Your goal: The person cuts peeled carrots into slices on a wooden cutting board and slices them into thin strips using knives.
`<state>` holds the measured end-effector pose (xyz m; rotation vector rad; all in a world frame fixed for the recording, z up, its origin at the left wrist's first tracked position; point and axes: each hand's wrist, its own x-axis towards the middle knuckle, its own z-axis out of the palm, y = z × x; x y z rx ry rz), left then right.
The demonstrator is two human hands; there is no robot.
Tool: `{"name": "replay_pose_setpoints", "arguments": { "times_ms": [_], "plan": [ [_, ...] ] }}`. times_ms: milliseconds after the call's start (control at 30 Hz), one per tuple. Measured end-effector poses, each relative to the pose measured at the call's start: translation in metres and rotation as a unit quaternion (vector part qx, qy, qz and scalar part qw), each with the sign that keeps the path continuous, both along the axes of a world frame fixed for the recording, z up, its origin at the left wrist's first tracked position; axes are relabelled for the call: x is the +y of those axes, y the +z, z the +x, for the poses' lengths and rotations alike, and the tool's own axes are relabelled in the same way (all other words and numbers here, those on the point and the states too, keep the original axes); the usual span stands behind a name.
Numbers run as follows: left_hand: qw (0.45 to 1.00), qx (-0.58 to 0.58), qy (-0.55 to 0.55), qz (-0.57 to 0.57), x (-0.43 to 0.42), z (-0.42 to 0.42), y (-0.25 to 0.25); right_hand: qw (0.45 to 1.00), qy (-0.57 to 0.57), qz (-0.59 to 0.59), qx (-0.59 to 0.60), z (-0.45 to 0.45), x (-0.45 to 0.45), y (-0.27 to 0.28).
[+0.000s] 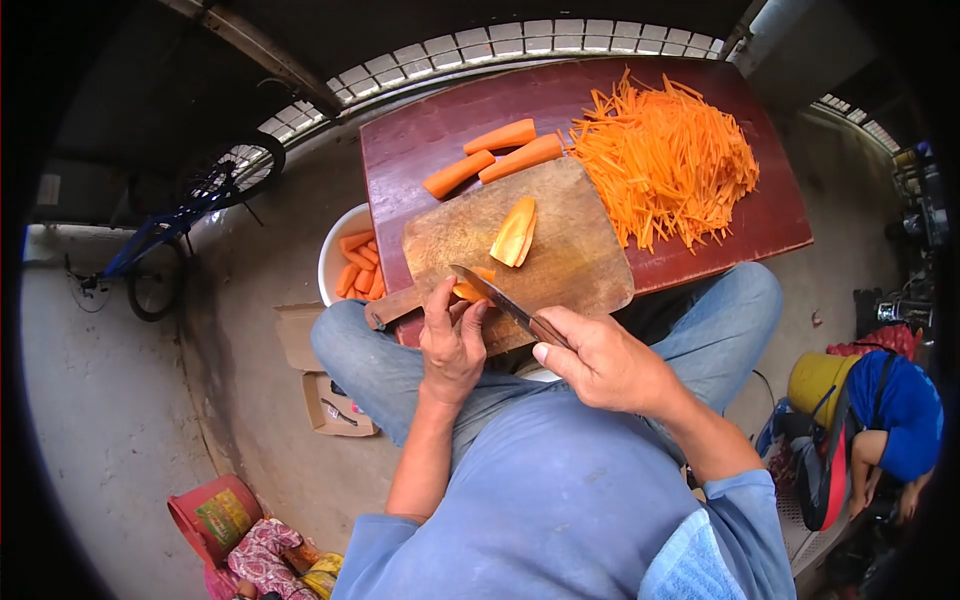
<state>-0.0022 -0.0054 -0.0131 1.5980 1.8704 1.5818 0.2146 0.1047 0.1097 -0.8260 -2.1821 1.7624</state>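
Note:
My left hand (452, 340) is closed on a carrot piece (468, 291) over the near-left part of a worn wooden cutting board (575, 265). A knife (500, 300) is gripped by its wooden handle in my right hand (610, 365); its blade points up and left, against or just over that piece. Where exactly the edge touches, I cannot tell. Cut carrot slices (515, 232) lie stacked on the board's middle. Beyond the board, three peeled carrots (457, 174) rest on the dark red table (425, 115). To their right is a large heap of carrot strips (665, 165).
A white bucket (327, 262) with carrots stands left of the table. On the floor are an open cardboard box (335, 408) and a red bucket (215, 515). A blue bicycle (150, 240) leans at the left. Right, a person in blue (897, 415) is near a yellow bucket (815, 385).

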Motion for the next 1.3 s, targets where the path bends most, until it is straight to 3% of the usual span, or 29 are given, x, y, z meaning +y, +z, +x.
{"name": "replay_pose_setpoints", "arguments": {
  "times_ms": [100, 533, 633, 700, 900, 1067, 1300],
  "plan": [
    [0.997, 0.046, 0.042, -0.035, -0.002, -0.001, 0.007, 1.000, 0.013, 0.013, -0.023, 0.001, -0.004, 0.008],
    [0.999, 0.012, 0.037, -0.020, 0.000, -0.003, 0.001, 0.989, 0.048, 0.091, -0.105, -0.002, -0.014, -0.007],
    [0.999, 0.040, 0.018, -0.012, 0.002, 0.000, -0.006, 0.985, 0.035, 0.111, -0.128, -0.002, -0.015, -0.035],
    [0.997, 0.075, 0.014, -0.002, 0.006, 0.005, -0.009, 0.985, 0.031, 0.108, -0.129, 0.002, -0.003, -0.037],
    [0.997, -0.057, 0.014, -0.041, -0.007, 0.002, -0.009, 0.994, 0.006, 0.034, -0.103, 0.006, 0.008, -0.021],
    [0.999, -0.020, 0.015, -0.021, -0.009, 0.002, -0.012, 0.999, 0.005, 0.017, -0.043, 0.002, 0.005, 0.011],
    [1.000, 0.005, 0.017, -0.005, -0.008, 0.002, -0.017, 0.996, 0.027, 0.036, -0.075, -0.005, -0.002, 0.000]
  ]
}}
